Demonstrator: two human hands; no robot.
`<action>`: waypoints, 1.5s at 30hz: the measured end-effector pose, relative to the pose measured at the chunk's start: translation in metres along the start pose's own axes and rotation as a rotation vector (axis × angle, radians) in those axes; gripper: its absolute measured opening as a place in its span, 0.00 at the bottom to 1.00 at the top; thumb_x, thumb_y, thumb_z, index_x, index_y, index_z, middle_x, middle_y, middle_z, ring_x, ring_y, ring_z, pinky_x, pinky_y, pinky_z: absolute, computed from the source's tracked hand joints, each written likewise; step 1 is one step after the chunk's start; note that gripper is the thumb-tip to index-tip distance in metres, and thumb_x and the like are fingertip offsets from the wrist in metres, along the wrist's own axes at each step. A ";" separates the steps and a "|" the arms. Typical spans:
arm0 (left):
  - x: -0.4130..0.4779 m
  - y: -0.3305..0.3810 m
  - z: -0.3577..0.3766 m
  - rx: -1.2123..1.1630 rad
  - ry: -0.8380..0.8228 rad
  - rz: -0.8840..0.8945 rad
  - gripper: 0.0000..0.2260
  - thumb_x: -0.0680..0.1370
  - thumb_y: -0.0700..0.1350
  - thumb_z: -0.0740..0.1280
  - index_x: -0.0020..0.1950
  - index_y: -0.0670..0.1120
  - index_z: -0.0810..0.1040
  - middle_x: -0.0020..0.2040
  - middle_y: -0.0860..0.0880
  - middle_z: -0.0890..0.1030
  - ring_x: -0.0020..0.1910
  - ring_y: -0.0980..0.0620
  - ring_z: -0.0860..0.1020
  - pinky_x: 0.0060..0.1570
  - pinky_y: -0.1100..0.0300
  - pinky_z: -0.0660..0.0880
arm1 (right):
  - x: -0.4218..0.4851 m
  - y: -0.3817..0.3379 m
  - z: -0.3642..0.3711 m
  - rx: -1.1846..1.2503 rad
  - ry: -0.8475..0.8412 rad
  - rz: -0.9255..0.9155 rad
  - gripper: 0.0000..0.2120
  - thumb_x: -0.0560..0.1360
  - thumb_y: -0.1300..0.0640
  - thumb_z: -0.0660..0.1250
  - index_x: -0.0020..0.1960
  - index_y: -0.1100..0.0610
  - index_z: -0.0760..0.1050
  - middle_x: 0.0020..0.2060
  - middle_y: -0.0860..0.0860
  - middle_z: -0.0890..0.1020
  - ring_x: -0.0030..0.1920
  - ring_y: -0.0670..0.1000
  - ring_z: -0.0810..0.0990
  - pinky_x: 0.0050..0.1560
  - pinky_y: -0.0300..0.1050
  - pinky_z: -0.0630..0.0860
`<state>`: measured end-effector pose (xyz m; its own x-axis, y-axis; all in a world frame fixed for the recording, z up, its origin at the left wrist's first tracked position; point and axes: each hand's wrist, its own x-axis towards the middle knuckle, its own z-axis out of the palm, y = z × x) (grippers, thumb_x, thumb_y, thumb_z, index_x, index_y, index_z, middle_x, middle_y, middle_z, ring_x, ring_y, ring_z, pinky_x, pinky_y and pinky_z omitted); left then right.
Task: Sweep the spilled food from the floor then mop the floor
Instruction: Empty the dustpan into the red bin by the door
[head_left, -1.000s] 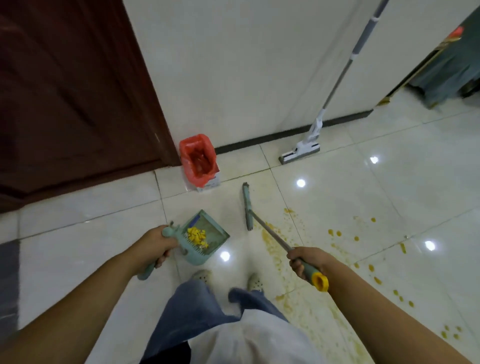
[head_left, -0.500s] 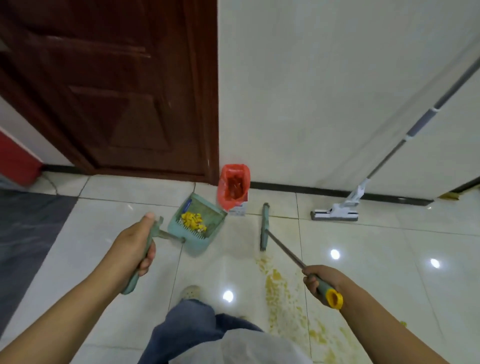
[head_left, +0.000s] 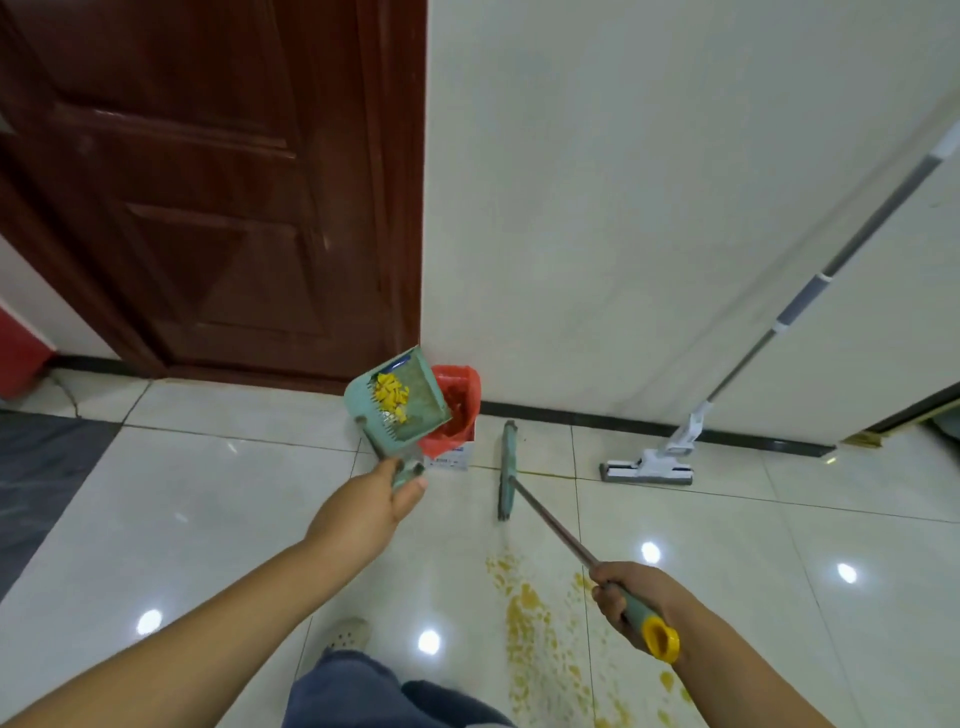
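Note:
My left hand grips the handle of a teal dustpan, raised and tilted beside the small bin lined with a red bag. Yellow food pieces lie in the pan. My right hand holds the broom's green and yellow handle; the teal broom head rests on the floor right of the bin. A yellow smear of spilled food covers the tiles between my hands. A white flat mop leans on the wall to the right.
A dark wooden door stands at the left, a white wall behind the bin. Grey flooring lies at far left. My shoe and trouser leg show at the bottom.
I have stepped closer to the bin. My left hand has lifted the dustpan up and to the right, next to the red bag, and tilted it. The broom is still trailing on the floor.

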<state>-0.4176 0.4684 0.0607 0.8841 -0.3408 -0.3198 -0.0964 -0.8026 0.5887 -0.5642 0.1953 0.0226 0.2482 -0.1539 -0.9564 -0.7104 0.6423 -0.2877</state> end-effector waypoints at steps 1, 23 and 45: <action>0.003 0.001 0.007 0.068 -0.031 0.007 0.23 0.80 0.59 0.54 0.72 0.50 0.64 0.60 0.44 0.80 0.57 0.43 0.78 0.52 0.55 0.75 | -0.001 -0.001 0.000 0.000 -0.001 0.000 0.04 0.77 0.67 0.61 0.43 0.64 0.69 0.22 0.56 0.69 0.14 0.48 0.67 0.14 0.32 0.67; -0.005 0.017 0.080 0.505 -0.268 0.112 0.28 0.78 0.62 0.52 0.73 0.48 0.58 0.57 0.45 0.80 0.53 0.44 0.80 0.42 0.56 0.71 | -0.064 -0.046 0.039 0.142 -0.248 -0.090 0.06 0.79 0.65 0.58 0.42 0.61 0.67 0.28 0.54 0.68 0.15 0.45 0.66 0.14 0.32 0.67; -0.020 -0.007 0.094 0.771 -0.474 0.238 0.30 0.78 0.60 0.53 0.76 0.46 0.53 0.59 0.42 0.79 0.54 0.42 0.79 0.50 0.51 0.76 | -0.014 -0.008 0.074 0.250 -0.235 -0.092 0.07 0.78 0.66 0.57 0.41 0.61 0.66 0.23 0.53 0.68 0.14 0.45 0.66 0.14 0.32 0.65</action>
<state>-0.4771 0.4349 -0.0068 0.5397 -0.5659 -0.6233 -0.6776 -0.7314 0.0773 -0.5130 0.2482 0.0423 0.4694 -0.0614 -0.8808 -0.5017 0.8023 -0.3233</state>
